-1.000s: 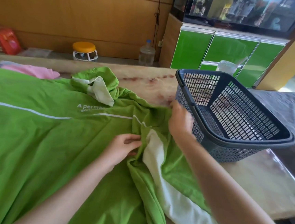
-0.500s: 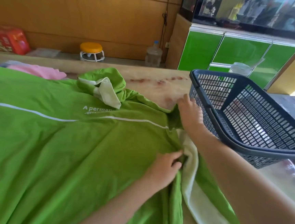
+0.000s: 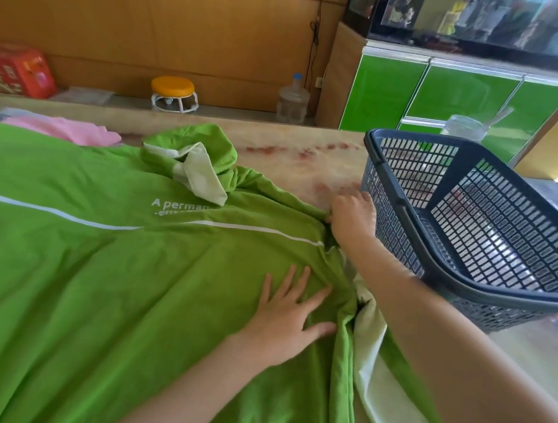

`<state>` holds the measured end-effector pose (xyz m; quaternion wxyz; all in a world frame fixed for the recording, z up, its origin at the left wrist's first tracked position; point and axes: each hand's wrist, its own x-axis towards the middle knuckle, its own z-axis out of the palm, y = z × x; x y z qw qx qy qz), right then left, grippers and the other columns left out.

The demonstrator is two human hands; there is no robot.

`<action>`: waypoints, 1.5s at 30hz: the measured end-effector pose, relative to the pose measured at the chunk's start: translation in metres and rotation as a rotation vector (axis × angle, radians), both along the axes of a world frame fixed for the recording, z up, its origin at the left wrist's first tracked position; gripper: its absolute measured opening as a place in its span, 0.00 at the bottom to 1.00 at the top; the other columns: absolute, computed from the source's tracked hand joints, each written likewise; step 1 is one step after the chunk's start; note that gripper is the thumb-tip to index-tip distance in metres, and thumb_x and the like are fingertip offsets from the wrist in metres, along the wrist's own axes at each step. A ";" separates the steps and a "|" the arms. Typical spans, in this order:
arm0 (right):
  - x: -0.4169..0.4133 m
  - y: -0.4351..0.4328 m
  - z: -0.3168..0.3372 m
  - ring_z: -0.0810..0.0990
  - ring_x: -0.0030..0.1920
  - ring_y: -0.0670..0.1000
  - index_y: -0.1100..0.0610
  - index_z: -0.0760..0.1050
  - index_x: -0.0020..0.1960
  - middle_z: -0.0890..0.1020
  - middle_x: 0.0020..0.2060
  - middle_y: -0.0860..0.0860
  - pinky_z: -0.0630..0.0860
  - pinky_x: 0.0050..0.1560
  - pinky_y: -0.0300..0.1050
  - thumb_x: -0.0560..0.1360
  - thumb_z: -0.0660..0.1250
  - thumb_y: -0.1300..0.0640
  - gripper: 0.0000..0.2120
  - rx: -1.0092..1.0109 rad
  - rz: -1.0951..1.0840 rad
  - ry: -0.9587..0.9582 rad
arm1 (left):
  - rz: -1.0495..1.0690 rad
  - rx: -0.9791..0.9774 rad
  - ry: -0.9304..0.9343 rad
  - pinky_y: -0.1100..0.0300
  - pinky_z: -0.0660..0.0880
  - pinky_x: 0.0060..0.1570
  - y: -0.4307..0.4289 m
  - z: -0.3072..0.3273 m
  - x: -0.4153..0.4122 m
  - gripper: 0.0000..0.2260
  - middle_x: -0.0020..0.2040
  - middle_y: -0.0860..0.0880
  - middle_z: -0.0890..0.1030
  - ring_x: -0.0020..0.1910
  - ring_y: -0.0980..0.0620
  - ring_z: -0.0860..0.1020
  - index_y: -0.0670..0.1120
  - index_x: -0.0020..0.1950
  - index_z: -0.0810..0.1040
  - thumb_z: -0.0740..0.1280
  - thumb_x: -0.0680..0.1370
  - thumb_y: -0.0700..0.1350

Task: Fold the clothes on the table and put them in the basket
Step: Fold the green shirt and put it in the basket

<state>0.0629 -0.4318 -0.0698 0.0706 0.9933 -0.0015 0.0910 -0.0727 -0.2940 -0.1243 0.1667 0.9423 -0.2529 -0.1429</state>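
1. Pressing flat on the cloth, the fingers of the left hand lie straight and spread, gripping nothing. They pin the green jacket just left of a bunched ridge.
2. The right hand is farther away, at the jacket's right edge. Its fingers are curled with the thumb against the cloth, and it appears to pinch a fold, though the fingertips are hidden.
3. The jacket lies spread over the left and near parts of the table. Its hood is crumpled at the far side, and a pale lining strip is turned out at the near right.
4. The basket stands on the right of the table, just beside the right hand, with no clothes visible inside. A pink garment waits at the far left.
5. The step in hand looks like squaring up the right side before the 1st fold, so the task seems barely begun.
6. To do it well:
   - Let the flat left palm anchor the body panel.
   - Have the right hand draw its edge outward until the ridge between the 2 hands flattens.
   - Tuck the lining strip back under so it does not show in the fold.
   - Pull gently, since thin cloth like this probably slides and rucks easily.
   - Mind the basket wall, which leaves the right hand little room.
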 end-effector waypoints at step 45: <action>-0.091 0.044 -0.018 0.59 0.75 0.53 0.52 0.55 0.77 0.57 0.77 0.51 0.55 0.73 0.52 0.80 0.43 0.37 0.31 0.058 0.088 0.486 | 0.350 0.214 -0.110 0.43 0.36 0.72 0.141 -0.008 0.077 0.36 0.77 0.53 0.36 0.75 0.50 0.36 0.56 0.77 0.38 0.39 0.72 0.69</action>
